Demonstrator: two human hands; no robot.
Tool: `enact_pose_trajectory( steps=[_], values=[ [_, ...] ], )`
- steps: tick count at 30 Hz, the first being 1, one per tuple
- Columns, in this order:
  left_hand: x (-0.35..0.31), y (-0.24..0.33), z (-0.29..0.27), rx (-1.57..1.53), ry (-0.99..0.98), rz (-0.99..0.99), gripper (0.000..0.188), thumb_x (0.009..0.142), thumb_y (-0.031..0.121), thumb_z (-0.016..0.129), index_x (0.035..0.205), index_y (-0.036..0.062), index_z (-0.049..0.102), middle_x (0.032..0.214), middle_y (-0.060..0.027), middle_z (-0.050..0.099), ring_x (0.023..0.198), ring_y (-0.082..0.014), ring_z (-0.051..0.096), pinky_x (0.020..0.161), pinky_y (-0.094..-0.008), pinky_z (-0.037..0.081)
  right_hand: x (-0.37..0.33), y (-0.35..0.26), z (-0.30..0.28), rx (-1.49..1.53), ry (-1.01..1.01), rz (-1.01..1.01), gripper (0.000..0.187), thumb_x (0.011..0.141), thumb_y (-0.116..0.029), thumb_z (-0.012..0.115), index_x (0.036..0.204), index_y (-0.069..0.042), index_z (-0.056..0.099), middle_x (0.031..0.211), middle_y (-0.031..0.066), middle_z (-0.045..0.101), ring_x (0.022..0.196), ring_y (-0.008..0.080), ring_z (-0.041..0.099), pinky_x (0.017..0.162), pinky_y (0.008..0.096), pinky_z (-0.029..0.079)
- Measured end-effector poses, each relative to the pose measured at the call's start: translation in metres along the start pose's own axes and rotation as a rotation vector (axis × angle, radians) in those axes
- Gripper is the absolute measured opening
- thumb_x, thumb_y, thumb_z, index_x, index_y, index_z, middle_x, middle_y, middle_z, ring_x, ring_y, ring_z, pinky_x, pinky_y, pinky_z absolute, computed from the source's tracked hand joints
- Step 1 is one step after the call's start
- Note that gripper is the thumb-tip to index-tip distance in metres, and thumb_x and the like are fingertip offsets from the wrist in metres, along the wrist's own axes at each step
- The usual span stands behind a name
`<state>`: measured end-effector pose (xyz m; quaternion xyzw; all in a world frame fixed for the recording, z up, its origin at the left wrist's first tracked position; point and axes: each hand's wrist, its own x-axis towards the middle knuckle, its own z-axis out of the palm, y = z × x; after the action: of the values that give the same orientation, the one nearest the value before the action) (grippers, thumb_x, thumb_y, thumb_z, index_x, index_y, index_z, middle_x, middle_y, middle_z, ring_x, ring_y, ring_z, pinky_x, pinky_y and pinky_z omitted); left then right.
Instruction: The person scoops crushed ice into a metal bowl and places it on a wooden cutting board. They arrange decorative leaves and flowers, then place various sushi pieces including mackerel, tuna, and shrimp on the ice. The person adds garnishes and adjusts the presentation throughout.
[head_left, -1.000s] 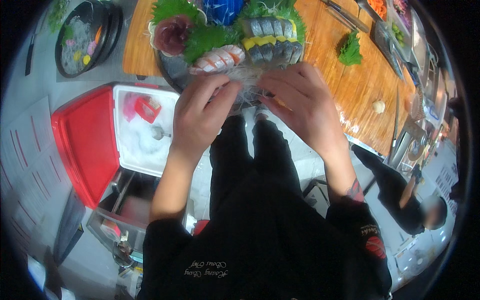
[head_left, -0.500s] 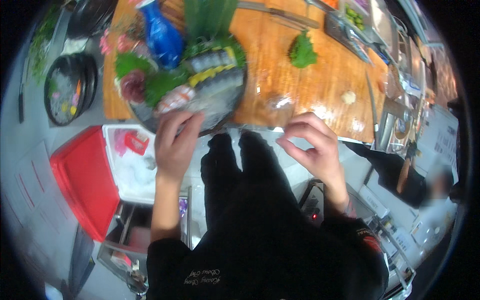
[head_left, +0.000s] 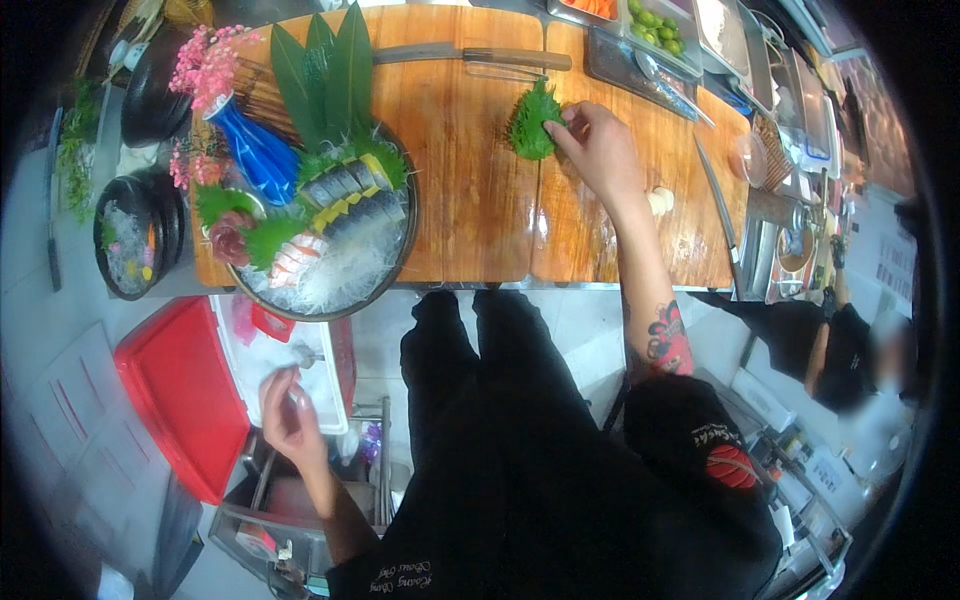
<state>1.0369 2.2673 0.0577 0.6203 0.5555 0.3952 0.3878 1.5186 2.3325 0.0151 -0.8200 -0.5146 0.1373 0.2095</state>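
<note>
My right hand (head_left: 600, 148) reaches out over the wooden counter (head_left: 470, 200) and pinches the edge of a small pile of green jagged leaves (head_left: 530, 120). My left hand (head_left: 290, 415) hangs low by my side, fingers loosely curled, over a white ice box (head_left: 320, 395) with a red lid (head_left: 180, 400); whether it holds anything is unclear. At the counter's left edge sits a round dark platter (head_left: 400, 262) filled with sliced fish, white shredded garnish and green leaves.
A blue vase (head_left: 255, 150) with pink flowers and tall green leaves stands behind the platter. A long knife (head_left: 470, 55) lies at the back of the counter. Trays of ingredients (head_left: 650, 20) line the far right. Another person (head_left: 850, 350) stands at right.
Both hands left the platter. My right hand moved out to the green leaves on the counter, and my left hand dropped down to the ice box.
</note>
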Motion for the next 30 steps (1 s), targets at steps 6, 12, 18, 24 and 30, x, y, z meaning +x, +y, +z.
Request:
enact_pose_trajectory(
  steps=[6,12,18,24,30],
  values=[
    [-0.069,-0.02,-0.027,-0.17,0.059,-0.433,0.028,0.102,0.008,0.06,0.129,-0.0035,0.061,0.107,-0.0061,0.066,0.097,-0.0122,0.06,0.087,-0.0272,0.048,0.001,0.016,0.005,0.245,-0.045,0.001,0.02,0.091,-0.019,0.077,0.096,0.0,0.072,0.082,0.006,0.068,0.074,0.017,0.063,0.07,0.0295,0.049],
    [-0.04,0.006,-0.014,-0.256,-0.071,-0.234,0.037,0.099,0.016,0.067,0.13,-0.0038,0.06,0.105,-0.0086,0.066,0.096,-0.0147,0.061,0.087,-0.0294,0.049,-0.011,-0.018,-0.039,0.569,-0.182,0.051,0.015,0.09,-0.014,0.079,0.094,-0.003,0.071,0.082,-0.0043,0.062,0.072,0.0067,0.056,0.066,0.0233,0.045],
    [0.013,0.034,0.036,-0.219,-0.37,-0.005,0.022,0.086,-0.006,0.07,0.107,0.0006,0.07,0.107,-0.0129,0.072,0.096,-0.0229,0.069,0.082,-0.034,0.056,-0.078,-0.105,-0.037,0.833,-0.37,-0.094,0.012,0.088,-0.001,0.077,0.097,-0.005,0.07,0.088,-0.0032,0.067,0.076,0.0029,0.057,0.066,0.0193,0.046],
    [0.033,0.044,0.045,0.113,-0.061,0.45,0.027,0.083,-0.005,0.076,0.109,-0.001,0.071,0.101,-0.0137,0.07,0.086,-0.0247,0.067,0.077,-0.0359,0.055,-0.122,-0.188,0.05,0.719,-0.34,-0.255,0.015,0.088,0.0,0.078,0.101,0.0,0.071,0.096,0.0042,0.071,0.087,0.0114,0.069,0.078,0.0251,0.056],
    [0.068,-0.005,0.073,0.267,-0.143,0.439,0.035,0.083,-0.004,0.074,0.118,0.0042,0.07,0.115,-0.0102,0.064,0.1,-0.0301,0.066,0.086,-0.0406,0.055,-0.12,-0.191,0.083,0.466,-0.056,-0.397,0.029,0.085,-0.001,0.081,0.111,-0.003,0.069,0.101,0.0089,0.071,0.087,0.0178,0.069,0.074,0.0282,0.055]
  ],
)
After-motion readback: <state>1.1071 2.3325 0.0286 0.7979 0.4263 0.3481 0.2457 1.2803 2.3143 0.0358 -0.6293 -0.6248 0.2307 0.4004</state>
